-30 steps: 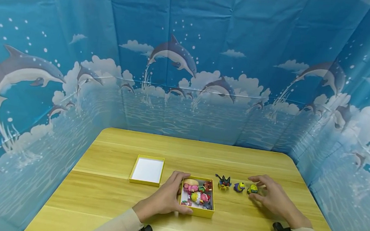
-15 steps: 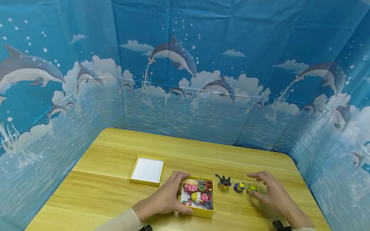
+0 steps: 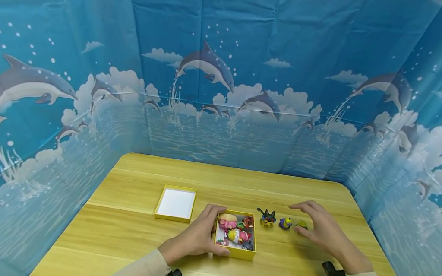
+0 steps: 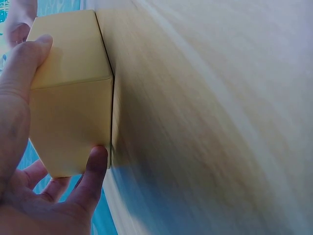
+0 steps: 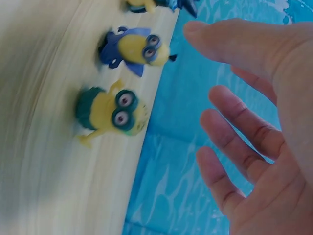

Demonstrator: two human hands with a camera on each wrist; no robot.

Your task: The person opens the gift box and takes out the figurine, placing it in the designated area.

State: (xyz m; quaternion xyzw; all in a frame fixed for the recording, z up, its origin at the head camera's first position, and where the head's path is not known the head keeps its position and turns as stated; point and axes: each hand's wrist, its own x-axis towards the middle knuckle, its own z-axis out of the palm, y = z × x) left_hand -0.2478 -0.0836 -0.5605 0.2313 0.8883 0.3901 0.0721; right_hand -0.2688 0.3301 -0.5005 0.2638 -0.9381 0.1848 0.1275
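Observation:
My left hand grips a yellow box, thumb on its near side and fingers behind. Several small toy figures lie inside. The left wrist view shows the thumb and fingertips against the box's plain walls. To the right, my right hand hovers with spread, loosely bent fingers and holds nothing. Nearest it stands a yellow minion figure with a green lower body, upright and apart from the fingers in the right wrist view. Beside that stand a minion figure in purple-blue and a dark-eared figure.
A yellow box lid, white inside, lies left of the box. All of it rests on a wooden table with rounded far corners. A blue dolphin-print curtain hangs behind and along both sides.
My right hand has drawn its fingers away from the green-bottomed minion figure and risen slightly, leaving the figure standing. My left hand and the box have stayed put.

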